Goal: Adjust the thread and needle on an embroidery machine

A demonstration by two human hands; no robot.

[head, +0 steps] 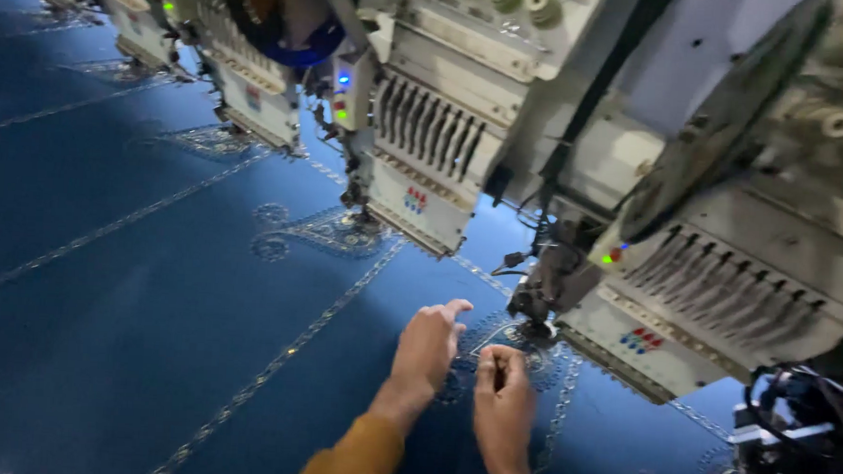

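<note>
A wide blue fabric (135, 281) stretches under a long row of multi-needle embroidery machine heads (425, 152), silver-grey scrollwork and straight stitched lines running across it. The nearest head (713, 297) stands just right of the hands, its needle foot (534, 320) down on a half-stitched motif (521, 350). The left hand (426, 346) lies open, palm down, flattening the cloth just left of that foot. The right hand (502, 397), below the foot, pinches what looks like a fine thread (489, 340) between thumb and fingers. Best to keep the cloth flat and fingers clear of the needle. The thread is thin, pale, barely visible.
</note>
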